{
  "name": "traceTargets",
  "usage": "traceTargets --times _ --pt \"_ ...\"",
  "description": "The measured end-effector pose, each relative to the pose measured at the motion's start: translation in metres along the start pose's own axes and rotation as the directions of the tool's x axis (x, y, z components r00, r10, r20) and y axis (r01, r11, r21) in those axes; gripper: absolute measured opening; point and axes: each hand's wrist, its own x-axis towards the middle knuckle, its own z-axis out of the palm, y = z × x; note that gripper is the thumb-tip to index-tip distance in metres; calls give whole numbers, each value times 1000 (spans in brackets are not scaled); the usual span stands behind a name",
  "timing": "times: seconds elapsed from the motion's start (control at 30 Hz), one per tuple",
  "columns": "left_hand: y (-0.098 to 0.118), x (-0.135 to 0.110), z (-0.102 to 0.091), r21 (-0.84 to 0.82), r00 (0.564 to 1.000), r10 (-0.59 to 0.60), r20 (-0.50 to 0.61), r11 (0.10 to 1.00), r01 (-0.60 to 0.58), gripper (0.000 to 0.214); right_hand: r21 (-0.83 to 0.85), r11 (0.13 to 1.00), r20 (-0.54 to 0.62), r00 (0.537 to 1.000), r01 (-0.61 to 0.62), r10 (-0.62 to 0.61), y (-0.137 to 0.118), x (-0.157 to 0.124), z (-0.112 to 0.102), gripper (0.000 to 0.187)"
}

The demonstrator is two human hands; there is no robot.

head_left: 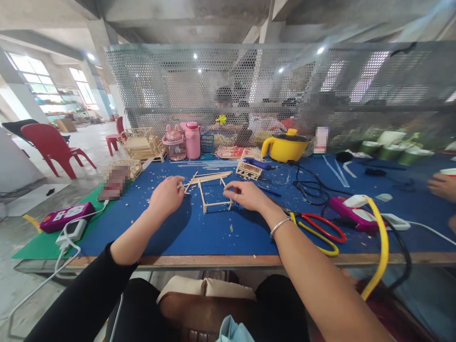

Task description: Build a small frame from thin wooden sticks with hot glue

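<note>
On the blue mat, a small open frame of thin wooden sticks [218, 204] stands in front of me, with short posts at its corners. My right hand [245, 194] is at the frame's right side, thumb and fingers closed on its edge. To the left of the frame, my left hand [166, 194] is raised with its fingertips pinched together; whatever they hold is too small to name. Loose wooden sticks [213, 177] lie just behind the frame, close to my left fingertips.
A blue glue gun [257, 164] rests on a small stick-built piece [248, 170]. Red-and-yellow-handled scissors [322, 228] lie by my right forearm. Purple power strips [351, 213] [67, 217], a yellow pot [288, 146] and a pink flask [192, 141] stand around. Another person's hand [443, 185] is at far right.
</note>
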Motion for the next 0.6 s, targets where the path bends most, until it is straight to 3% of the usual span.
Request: traceTargets --times 0.07,0.1,0.2,0.27,0.37,0.43,0.53,0.6 --pt "6 20 13 -267 998 -61 26 961 65 42 112 988 137 983 105 -120 -2 -1 -1 33" --pt "9 29 20 -311 997 -59 44 948 70 42 137 982 177 972 133 -157 -2 -2 -2 31" --pt "16 48 37 -393 994 -36 108 917 75 37 150 972 161 965 183 -206 3 -1 -3 17" --pt "17 50 40 -446 985 -12 170 891 87 35 128 981 112 981 145 -159 10 2 -1 20" --pt "16 36 34 -507 973 5 231 854 117 33 121 992 11 1000 19 -21 24 9 7 32" --pt "15 18 27 -530 965 -7 263 835 151 33 226 974 -34 999 -21 30 30 14 14 45" --pt "18 -10 18 -622 926 -40 375 730 283 47 405 914 -73 997 1 31 30 20 23 59" --pt "20 -24 15 -689 927 -73 369 648 325 60 456 889 -107 994 49 0 27 21 23 61"
